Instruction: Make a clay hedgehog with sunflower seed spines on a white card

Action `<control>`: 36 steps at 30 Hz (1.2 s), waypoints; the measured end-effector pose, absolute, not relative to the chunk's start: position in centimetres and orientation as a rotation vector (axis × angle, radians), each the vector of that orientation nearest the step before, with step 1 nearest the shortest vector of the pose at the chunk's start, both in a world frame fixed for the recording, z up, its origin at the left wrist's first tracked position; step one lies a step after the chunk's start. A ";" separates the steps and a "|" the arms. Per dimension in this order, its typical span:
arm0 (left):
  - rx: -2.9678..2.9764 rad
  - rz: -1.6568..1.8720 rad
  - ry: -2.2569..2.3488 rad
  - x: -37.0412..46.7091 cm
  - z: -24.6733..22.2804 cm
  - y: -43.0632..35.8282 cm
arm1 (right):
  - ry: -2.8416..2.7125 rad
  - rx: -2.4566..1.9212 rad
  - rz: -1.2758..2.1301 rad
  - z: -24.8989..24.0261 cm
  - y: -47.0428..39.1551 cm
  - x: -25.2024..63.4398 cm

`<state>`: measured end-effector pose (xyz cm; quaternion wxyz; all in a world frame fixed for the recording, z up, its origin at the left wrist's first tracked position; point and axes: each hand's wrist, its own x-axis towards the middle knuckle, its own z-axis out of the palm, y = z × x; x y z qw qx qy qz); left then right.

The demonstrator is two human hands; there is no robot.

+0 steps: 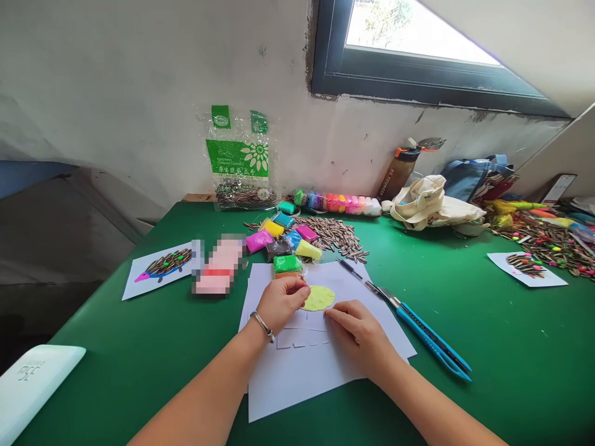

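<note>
A flat oval of pale yellow clay (320,298) lies on white paper (292,387) with a pencil-like outline drawing below it. My left hand (282,303), with a silver bracelet at its wrist, is closed in a pinch at the oval's left edge. Whatever is between its fingertips is too small to make out. At the oval's lower right, my right hand (359,333) has thumb and forefinger pressed together, its side resting on the paper. What it pinches, if anything, cannot be seen. A green clay packet (287,264) sits just beyond my left hand.
A blue cutter (434,341) and a pen (352,269) lie right of the paper. Clay packets (259,241) and sunflower seeds (332,232) are spread behind. A hedgehog picture (163,270) is at left, a seed-covered card (527,269) at right. A bottle (398,172) leans against the wall.
</note>
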<state>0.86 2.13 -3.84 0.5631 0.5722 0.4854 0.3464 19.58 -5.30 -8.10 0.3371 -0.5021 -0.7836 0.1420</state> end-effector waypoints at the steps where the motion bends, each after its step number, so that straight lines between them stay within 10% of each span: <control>1: 1.352 0.814 1.144 0.9 -3.8 2.1 | -2.036 -1.310 0.375 -8.1 -5.3 19.5; 36: 1.366 0.787 1.166 1.0 -3.8 2.1 | -2.181 -1.266 0.353 -7.3 -5.0 19.7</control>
